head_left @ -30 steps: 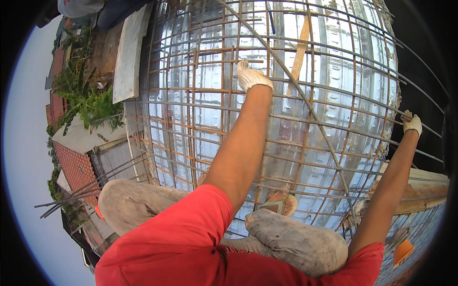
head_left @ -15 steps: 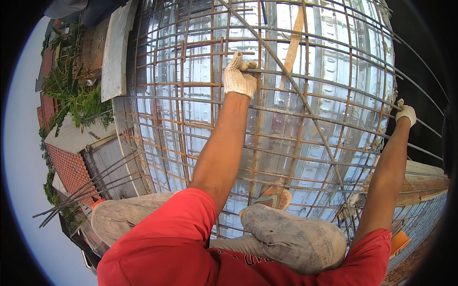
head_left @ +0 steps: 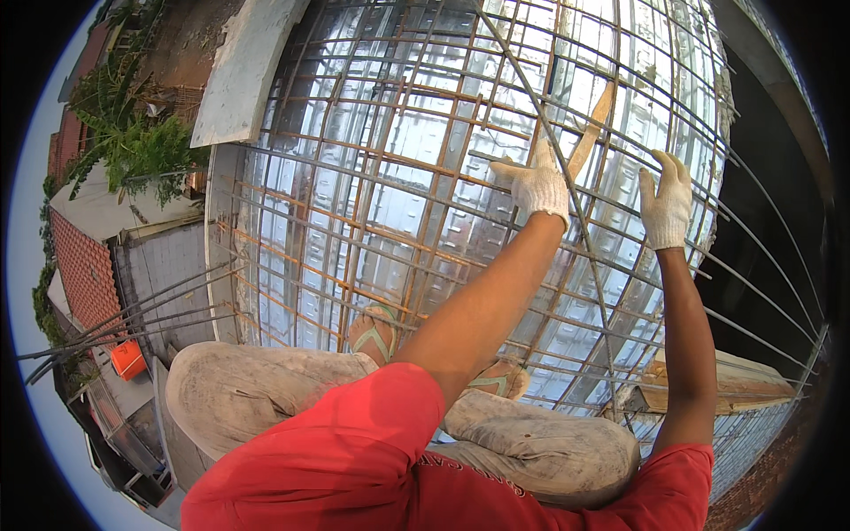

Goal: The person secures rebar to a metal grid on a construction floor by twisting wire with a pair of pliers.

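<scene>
Both my hands wear white knit gloves. My left hand (head_left: 541,188) reaches over a rusty grid of steel reinforcing bars, fingers stretched out and thumb apart, beside a diagonal bar (head_left: 591,251) lying across the grid. The end of a bar (head_left: 482,157) juts out left of its thumb. Whether the palm touches that bar is hidden. Farther right, my right hand (head_left: 666,205) is raised with thumb and fingers spread, holding nothing, above the bars near the deck's right side. A wooden strip (head_left: 591,134) lies among the bars between my hands. Shiny ribbed metal decking (head_left: 409,146) is underneath.
My sandalled feet (head_left: 375,334) rest on the grid. Bar ends jut over a dark drop (head_left: 761,203) at right, above a timber piece (head_left: 722,389). A pale board (head_left: 237,84) edges the upper left. Beyond the left edge are protruding bars (head_left: 133,317) and an orange-red bucket (head_left: 128,359).
My right hand has let go of a bar at the deck's right edge and come inward. My left hand has moved right, its fingers now extended. The view has shifted.
</scene>
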Demonstrator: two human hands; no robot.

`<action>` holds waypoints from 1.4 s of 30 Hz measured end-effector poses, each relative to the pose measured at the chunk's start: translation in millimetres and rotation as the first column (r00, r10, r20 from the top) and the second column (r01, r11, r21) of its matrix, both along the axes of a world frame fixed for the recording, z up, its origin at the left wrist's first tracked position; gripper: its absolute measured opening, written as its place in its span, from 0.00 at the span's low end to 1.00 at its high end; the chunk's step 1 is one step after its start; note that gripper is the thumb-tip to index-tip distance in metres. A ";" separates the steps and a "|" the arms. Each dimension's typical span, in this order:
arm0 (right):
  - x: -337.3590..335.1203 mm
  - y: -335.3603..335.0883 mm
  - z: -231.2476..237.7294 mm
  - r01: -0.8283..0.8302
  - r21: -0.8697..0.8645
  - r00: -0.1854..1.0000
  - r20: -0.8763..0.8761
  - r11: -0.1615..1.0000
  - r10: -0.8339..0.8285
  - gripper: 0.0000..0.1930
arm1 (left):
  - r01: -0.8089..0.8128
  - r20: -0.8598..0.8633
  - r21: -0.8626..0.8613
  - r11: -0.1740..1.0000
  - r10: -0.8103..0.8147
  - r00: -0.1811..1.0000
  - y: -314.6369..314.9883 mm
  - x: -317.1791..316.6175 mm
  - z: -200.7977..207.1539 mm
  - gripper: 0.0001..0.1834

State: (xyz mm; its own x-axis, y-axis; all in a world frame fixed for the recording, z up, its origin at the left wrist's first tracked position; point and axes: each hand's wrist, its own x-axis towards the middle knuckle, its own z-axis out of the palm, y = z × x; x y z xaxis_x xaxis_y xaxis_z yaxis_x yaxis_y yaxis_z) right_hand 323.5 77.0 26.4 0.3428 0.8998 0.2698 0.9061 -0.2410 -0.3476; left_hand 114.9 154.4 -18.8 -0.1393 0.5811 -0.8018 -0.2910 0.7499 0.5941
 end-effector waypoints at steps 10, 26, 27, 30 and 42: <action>-165.9 52.3 -15.5 -0.377 -0.245 0.905 0.107 0.893 0.412 0.14 | 0.795 -0.920 -0.310 0.522 -0.375 -0.112 51.5 -169.0 45.4 0.54; -193.2 97.0 -42.3 -0.295 -0.465 0.951 -0.061 0.835 0.302 0.12 | 0.580 -0.983 -0.164 0.798 -0.179 -0.033 74.4 -125.8 -43.1 0.18; -192.0 94.1 -42.2 -0.292 -0.481 0.953 -0.078 0.827 0.291 0.12 | 0.579 -0.980 -0.186 0.794 -0.195 -0.047 72.1 -123.9 -42.8 0.18; -196.9 93.4 -44.5 -0.248 -0.474 0.968 -0.099 0.845 0.228 0.11 | 0.580 -0.982 -0.169 0.797 -0.187 -0.029 73.9 -121.3 -41.7 0.15; -203.4 101.8 -43.3 -0.269 -0.497 0.955 -0.023 0.825 0.297 0.07 | 0.586 -0.976 -0.181 0.790 -0.218 -0.009 77.1 -119.9 -39.9 0.16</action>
